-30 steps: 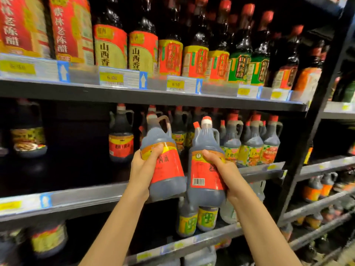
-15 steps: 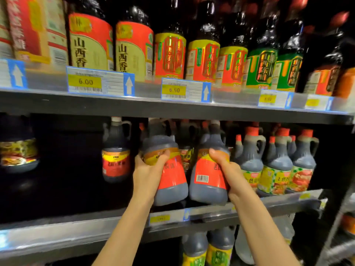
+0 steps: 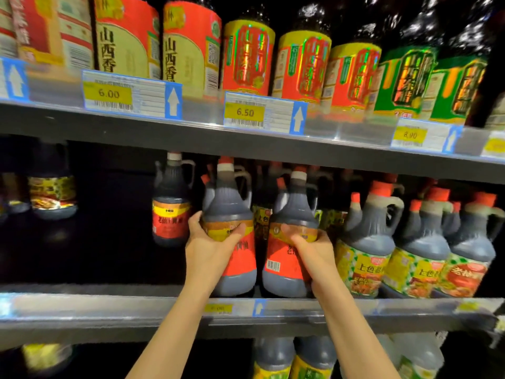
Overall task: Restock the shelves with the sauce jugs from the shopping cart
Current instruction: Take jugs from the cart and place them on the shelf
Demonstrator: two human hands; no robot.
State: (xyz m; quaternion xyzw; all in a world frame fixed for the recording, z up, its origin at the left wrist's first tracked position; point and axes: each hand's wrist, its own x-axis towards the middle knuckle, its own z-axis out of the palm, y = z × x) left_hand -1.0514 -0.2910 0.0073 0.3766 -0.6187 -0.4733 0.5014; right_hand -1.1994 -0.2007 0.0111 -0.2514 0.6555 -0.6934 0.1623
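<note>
Two dark sauce jugs with red and yellow labels stand side by side at the front of the middle shelf (image 3: 109, 310). My left hand (image 3: 210, 247) grips the left jug (image 3: 232, 206) around its belly, thumb across the yellow band. My right hand (image 3: 308, 250) grips the right jug (image 3: 295, 212) the same way. Both jug bases sit at the shelf's front lip; whether they rest on it I cannot tell. A matching red-labelled jug (image 3: 170, 209) stands further back to the left.
Yellow-labelled jugs (image 3: 366, 247) crowd the shelf just right of my right hand. Dark open space lies left of the held jugs, with another jug (image 3: 52, 195) at far left. The upper shelf (image 3: 246, 140) hangs close above the jug caps, carrying tall bottles and price tags.
Both hands have carried the jugs forward and down onto the middle shelf level, under the upper shelf. My head has moved closer, so the shelves look larger.
</note>
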